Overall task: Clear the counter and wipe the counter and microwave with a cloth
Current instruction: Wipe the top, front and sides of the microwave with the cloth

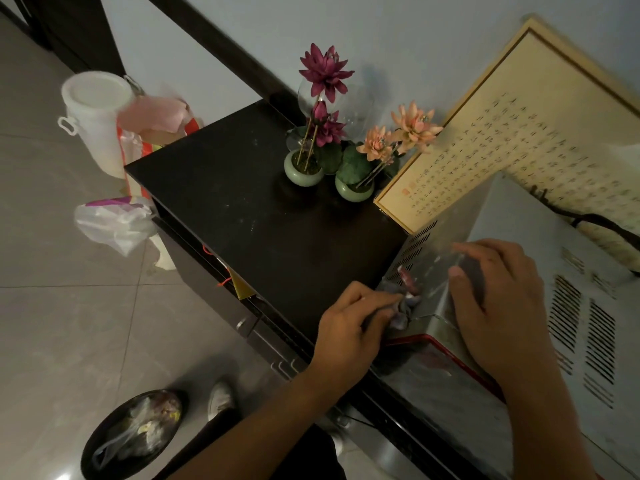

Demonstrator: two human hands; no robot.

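Grey metal casing of the microwave point(519, 306) fills the lower right of the head view, standing on the right end of the dark counter point(242, 209). The left hand point(349, 323) pinches a small, crumpled grey-mauve cloth point(405, 306) between its fingertips and presses it against the vented side panel, low down near the front corner where the red door trim begins. The right hand point(498, 299) lies across the top edge of the casing, fingers curled over the corner; it appears to steady the appliance, and whether it grasps anything cannot be told — part of the cloth may lie under it.

Step in hand, by judgement: wiping the microwave, side wall first. The counter's left part looks mostly cleared — two small green pots of artificial flowers point(329, 150), a glass vase point(332, 102) and a framed calligraphy panel point(519, 140) leaning on the wall remain at the back, and pale dust specks show on the dark top.

The next move calls for sweeping the cloth along the vented panel and over the top, with firm pressure and the free hand bracing the casing against sliding.
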